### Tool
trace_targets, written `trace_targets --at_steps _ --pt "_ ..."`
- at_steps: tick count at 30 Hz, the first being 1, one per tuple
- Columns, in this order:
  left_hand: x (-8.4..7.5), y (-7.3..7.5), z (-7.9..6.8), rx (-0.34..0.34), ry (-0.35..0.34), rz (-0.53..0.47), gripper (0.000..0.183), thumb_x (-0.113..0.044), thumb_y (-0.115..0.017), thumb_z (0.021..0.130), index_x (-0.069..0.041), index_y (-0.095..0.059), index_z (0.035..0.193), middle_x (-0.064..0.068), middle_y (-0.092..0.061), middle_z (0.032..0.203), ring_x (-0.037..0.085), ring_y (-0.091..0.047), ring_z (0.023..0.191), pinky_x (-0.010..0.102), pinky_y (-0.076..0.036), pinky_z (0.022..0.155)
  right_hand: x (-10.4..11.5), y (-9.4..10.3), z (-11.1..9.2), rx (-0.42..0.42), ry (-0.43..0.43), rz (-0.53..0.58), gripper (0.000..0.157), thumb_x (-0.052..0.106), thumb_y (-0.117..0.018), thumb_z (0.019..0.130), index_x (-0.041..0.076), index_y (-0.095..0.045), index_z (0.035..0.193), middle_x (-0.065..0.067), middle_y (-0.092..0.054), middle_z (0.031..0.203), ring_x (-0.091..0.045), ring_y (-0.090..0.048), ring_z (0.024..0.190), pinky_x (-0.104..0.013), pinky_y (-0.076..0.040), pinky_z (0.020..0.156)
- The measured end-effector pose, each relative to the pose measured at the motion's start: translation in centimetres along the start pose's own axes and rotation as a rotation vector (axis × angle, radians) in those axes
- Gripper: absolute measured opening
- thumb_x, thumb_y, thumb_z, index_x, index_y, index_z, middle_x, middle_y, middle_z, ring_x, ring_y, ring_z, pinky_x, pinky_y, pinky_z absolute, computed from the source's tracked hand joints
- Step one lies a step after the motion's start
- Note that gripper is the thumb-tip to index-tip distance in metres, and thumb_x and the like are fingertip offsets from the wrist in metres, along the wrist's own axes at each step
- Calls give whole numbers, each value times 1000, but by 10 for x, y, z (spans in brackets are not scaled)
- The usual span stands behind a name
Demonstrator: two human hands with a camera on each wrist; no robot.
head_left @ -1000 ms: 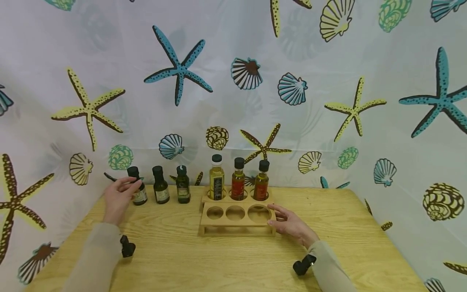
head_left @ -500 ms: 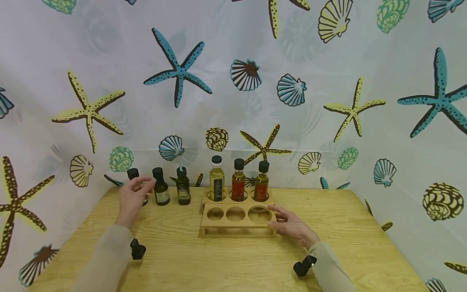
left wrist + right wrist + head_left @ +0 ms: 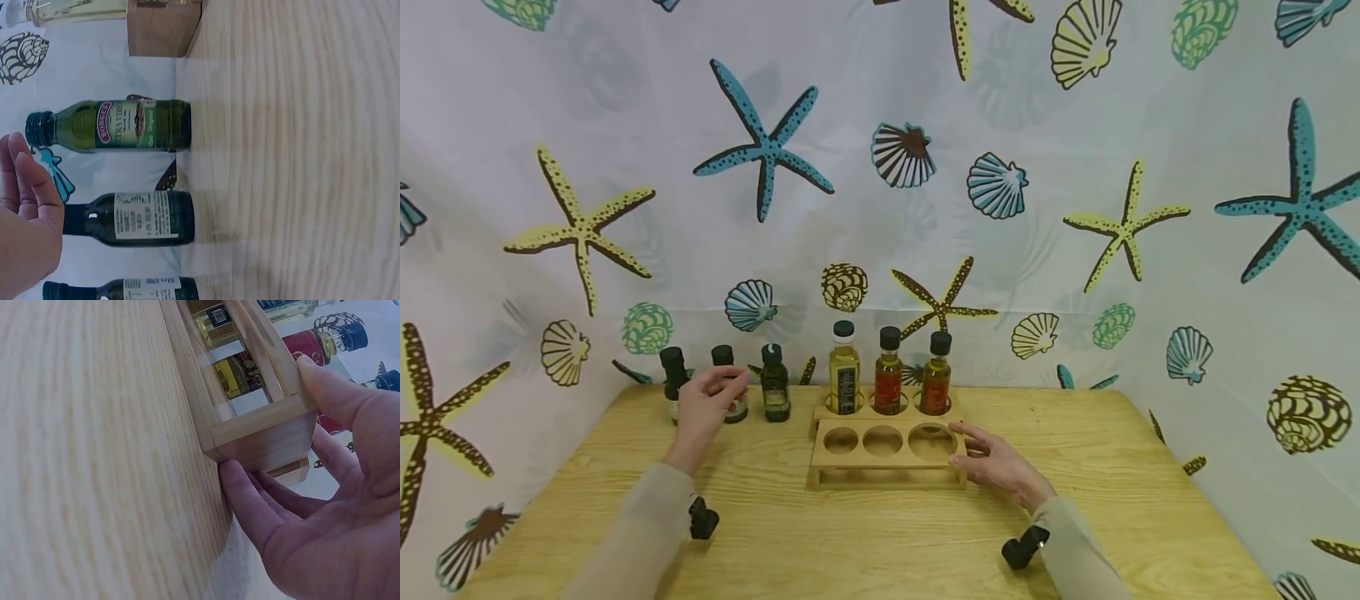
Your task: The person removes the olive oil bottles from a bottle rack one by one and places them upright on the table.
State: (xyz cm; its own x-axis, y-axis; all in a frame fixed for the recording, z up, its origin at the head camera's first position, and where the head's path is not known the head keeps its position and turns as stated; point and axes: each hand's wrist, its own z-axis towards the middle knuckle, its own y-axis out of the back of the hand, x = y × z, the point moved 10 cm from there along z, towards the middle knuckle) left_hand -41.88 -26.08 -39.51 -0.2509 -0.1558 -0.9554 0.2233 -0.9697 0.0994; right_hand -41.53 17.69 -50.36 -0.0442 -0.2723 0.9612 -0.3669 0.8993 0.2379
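Starfish cloth [image 3: 850,242] behind, and left hand [image 3: 703,408], fingers loosely extended, hovers by 3 dark bottles [image 3: 153,217]; right hand [image 3: 1000,467] pinches the wooden rack [image 3: 887,461] by 1 end!

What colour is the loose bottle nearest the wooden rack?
That bottle is green; the left wrist view shows it best.

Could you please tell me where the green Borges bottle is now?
In the head view, the green bottle stands on the table left of centre, between the left hand and the wooden rack.
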Motion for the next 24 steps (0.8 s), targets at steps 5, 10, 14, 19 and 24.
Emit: trace_targets --at_steps 5,10,14,19,24 --pt "6 -9 0 6 5 -10 39 -22 -67 95 7 -60 120 -16 -69 77 4 -65 69 21 -55 62 1 -1 0 -6 0 -14 66 34 -74 89 28 -45 148 -24 -30 156 -43 -34 141 -49 -48 101" --pt "8 -20 -3 35 44 -38 39 -23 -67 95 6 -60 120 -15 -68 76 4 -64 70 21 -54 63 2 -2 -1 1 3 -10 65 32 -73 90 27 -45 148 -25 -27 157 -42 -30 143 -49 -47 102" --pt "15 -28 -1 59 62 -40 41 -25 -69 93 4 -61 121 -15 -69 78 5 -64 72 23 -54 67 2 -2 -3 7 0 -6 66 31 -72 90 26 -43 149 -24 -26 157 -42 -29 144 -49 -47 102" --pt "33 -34 6 63 53 -13 44 -28 -72 91 2 -63 122 -8 -72 84 10 -66 75 25 -55 67 2 -3 -2 10 0 -5 67 32 -73 89 27 -43 149 -24 -25 158 -42 -29 144 -48 -48 102" --pt "46 -44 11 89 31 26 44 -29 -72 90 -2 -64 125 -3 -75 95 21 -71 87 31 -58 71 0 -2 -1 12 -5 -5 67 33 -73 89 27 -44 149 -25 -26 157 -42 -33 142 -48 -48 102"
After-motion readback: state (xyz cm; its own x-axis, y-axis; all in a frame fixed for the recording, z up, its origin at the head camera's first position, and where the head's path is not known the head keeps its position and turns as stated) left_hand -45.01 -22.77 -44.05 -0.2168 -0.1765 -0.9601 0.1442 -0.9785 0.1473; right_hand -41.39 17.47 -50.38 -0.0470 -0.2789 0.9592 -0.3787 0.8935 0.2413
